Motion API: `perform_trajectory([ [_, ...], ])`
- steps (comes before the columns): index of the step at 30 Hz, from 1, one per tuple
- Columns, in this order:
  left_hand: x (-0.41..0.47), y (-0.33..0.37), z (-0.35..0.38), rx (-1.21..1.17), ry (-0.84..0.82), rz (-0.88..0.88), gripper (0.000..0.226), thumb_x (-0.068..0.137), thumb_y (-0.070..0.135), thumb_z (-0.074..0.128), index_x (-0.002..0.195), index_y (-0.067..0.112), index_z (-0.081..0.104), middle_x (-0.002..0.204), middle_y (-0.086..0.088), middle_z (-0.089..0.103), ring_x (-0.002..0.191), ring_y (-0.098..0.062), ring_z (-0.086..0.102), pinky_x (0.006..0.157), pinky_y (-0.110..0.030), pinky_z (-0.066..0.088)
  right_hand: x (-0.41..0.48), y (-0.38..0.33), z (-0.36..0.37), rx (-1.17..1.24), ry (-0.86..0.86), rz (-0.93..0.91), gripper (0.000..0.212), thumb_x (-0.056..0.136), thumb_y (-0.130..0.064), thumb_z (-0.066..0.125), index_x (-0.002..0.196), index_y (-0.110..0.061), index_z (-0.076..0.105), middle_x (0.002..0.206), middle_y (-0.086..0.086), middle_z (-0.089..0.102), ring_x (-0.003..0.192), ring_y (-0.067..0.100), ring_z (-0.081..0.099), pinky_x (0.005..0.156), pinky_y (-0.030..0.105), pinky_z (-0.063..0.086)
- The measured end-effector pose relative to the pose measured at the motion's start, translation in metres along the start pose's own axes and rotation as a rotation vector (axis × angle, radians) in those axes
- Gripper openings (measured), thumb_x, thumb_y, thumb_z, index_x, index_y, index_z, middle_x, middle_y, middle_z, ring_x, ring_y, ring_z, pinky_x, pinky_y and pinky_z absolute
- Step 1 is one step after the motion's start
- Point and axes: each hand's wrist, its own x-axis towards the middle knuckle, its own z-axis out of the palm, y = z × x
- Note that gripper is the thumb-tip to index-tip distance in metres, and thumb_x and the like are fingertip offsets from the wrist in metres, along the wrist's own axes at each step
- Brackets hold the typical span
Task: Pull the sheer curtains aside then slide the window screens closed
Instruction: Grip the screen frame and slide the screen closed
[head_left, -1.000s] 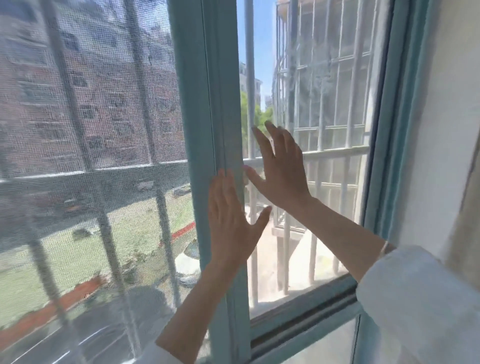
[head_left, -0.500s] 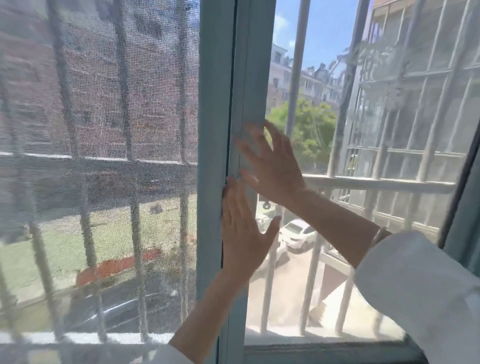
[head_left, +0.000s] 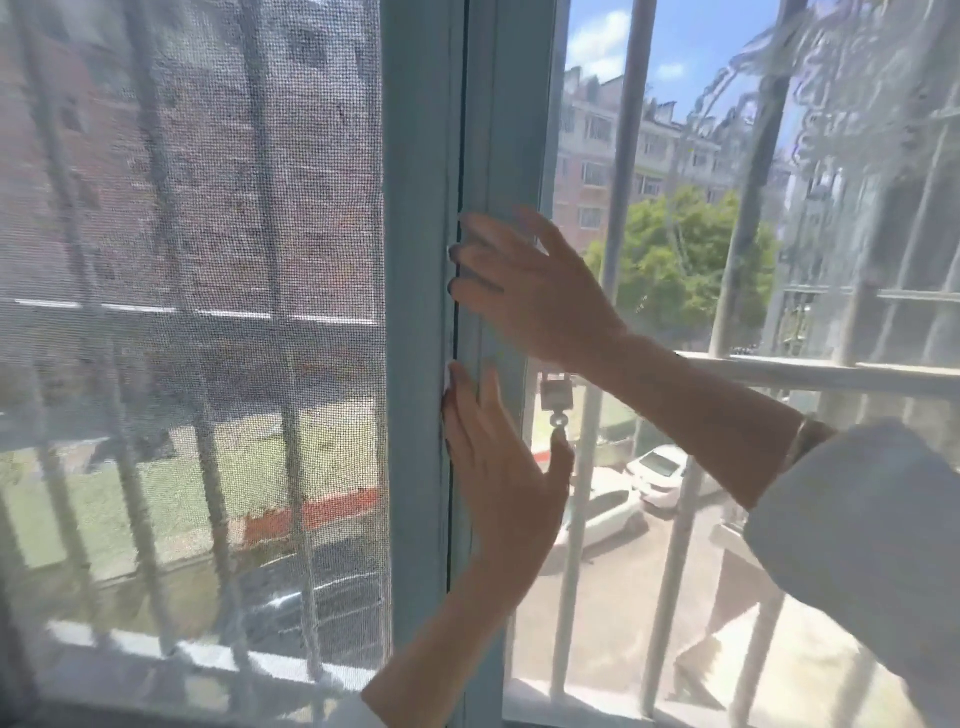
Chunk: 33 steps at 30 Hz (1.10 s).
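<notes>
A grey mesh window screen (head_left: 197, 312) fills the left half of the view, edged by a pale blue upright frame (head_left: 415, 208). A second blue upright (head_left: 514, 130) stands right beside it with a dark slit between them. My left hand (head_left: 504, 493) lies flat and open on this upright, fingers pointing up. Above it, my right hand (head_left: 530, 286) presses its spread fingertips against the same upright at the slit. To the right the window opening is bare. A sheer curtain (head_left: 857, 156) hangs at the far right.
White security bars (head_left: 623, 156) and a horizontal rail (head_left: 831, 371) stand outside the opening. A padlock (head_left: 556, 392) hangs by the rail. The window sill (head_left: 597, 706) runs along the bottom. Buildings, trees and parked cars lie beyond.
The view has swung left and closer to the uprights. My right hand has moved left from the open gap onto the upright's edge. My left hand stays flat on the frame.
</notes>
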Motion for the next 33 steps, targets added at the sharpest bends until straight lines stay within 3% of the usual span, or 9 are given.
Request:
perform_trajectory([
  [3,0.001,0.003,0.001,0.027,0.032,-0.024,0.058,0.082,0.014,0.050,0.135,0.009,0.028,0.148,-0.018,0.021,0.136,-0.028,0.018,0.112,-0.033,0.006,0.003,0.008,0.003,-0.007,0.102,-0.095,0.019,0.077,-0.007,0.064,0.074,-0.025,0.067,0.087,-0.008,0.073,0.099,0.012,0.066,0.088,0.038,0.052],
  [5,0.002,0.007,0.003,0.067,0.074,-0.045,0.058,0.079,-0.004,0.052,0.133,0.008,0.033,0.146,-0.019,0.024,0.135,-0.030,0.022,0.111,-0.036,0.011,0.004,0.010,0.006,0.038,0.134,-0.118,0.029,0.081,0.000,0.052,0.072,-0.024,0.067,0.082,-0.007,0.073,0.090,0.012,0.068,0.086,0.038,0.053],
  [7,0.003,0.012,0.005,0.085,0.107,-0.070,0.059,0.078,-0.008,0.051,0.132,0.009,0.035,0.146,-0.019,0.026,0.134,-0.031,0.024,0.110,-0.037,0.013,0.005,0.012,0.007,0.070,0.196,-0.121,0.041,0.082,0.006,0.039,0.070,-0.022,0.066,0.078,-0.006,0.072,0.082,0.012,0.069,0.084,0.037,0.054],
  [11,0.002,0.021,0.011,0.078,0.132,-0.099,0.059,0.076,-0.010,0.052,0.130,0.009,0.038,0.146,-0.017,0.025,0.134,-0.029,0.024,0.110,-0.030,0.008,0.006,0.018,0.005,0.080,0.164,-0.159,0.020,0.071,-0.005,0.061,0.072,-0.025,0.067,0.075,-0.010,0.070,0.077,0.012,0.066,0.083,0.027,0.052],
  [14,-0.003,0.029,0.021,0.073,0.137,-0.086,0.058,0.079,-0.008,0.051,0.131,0.012,0.036,0.148,-0.014,0.021,0.136,-0.026,0.019,0.110,-0.028,0.007,-0.004,0.025,0.003,0.112,0.150,-0.130,0.019,0.068,-0.006,0.067,0.071,-0.025,0.064,0.072,-0.011,0.066,0.075,0.012,0.065,0.080,0.023,0.051],
  [19,-0.019,0.049,0.050,0.039,0.144,-0.043,0.060,0.078,-0.007,0.055,0.132,0.011,0.035,0.146,-0.010,0.021,0.133,-0.016,0.017,0.109,-0.017,0.002,-0.041,0.050,-0.008,0.118,0.057,-0.123,0.018,0.071,-0.010,0.066,0.082,-0.024,0.065,0.086,-0.009,0.070,0.083,0.014,0.066,0.081,0.026,0.051],
  [24,-0.042,0.073,0.079,-0.065,0.046,0.048,0.065,0.076,0.003,0.067,0.132,0.011,0.033,0.141,-0.002,0.024,0.128,-0.016,0.024,0.107,-0.032,0.023,-0.095,0.080,-0.026,0.119,-0.017,-0.064,0.019,0.073,-0.004,0.060,0.075,-0.023,0.063,0.082,-0.006,0.070,0.084,0.015,0.067,0.081,0.025,0.050],
  [30,-0.067,0.123,0.119,-0.164,-0.067,0.100,0.064,0.075,0.005,0.068,0.130,0.008,0.036,0.139,-0.011,0.034,0.124,-0.019,0.028,0.106,-0.024,0.021,-0.162,0.122,-0.060,0.014,-0.203,-0.053,0.022,0.074,-0.002,0.053,0.074,-0.021,0.064,0.083,-0.004,0.071,0.094,0.015,0.067,0.083,0.032,0.054],
  [33,-0.080,0.152,0.137,-0.227,-0.124,0.117,0.061,0.075,0.000,0.067,0.129,0.005,0.039,0.139,-0.014,0.037,0.124,-0.017,0.027,0.107,-0.027,0.024,-0.194,0.140,-0.082,-0.036,-0.329,-0.025,0.027,0.076,-0.002,0.050,0.072,-0.024,0.065,0.083,-0.008,0.072,0.098,0.010,0.066,0.084,0.031,0.052],
])
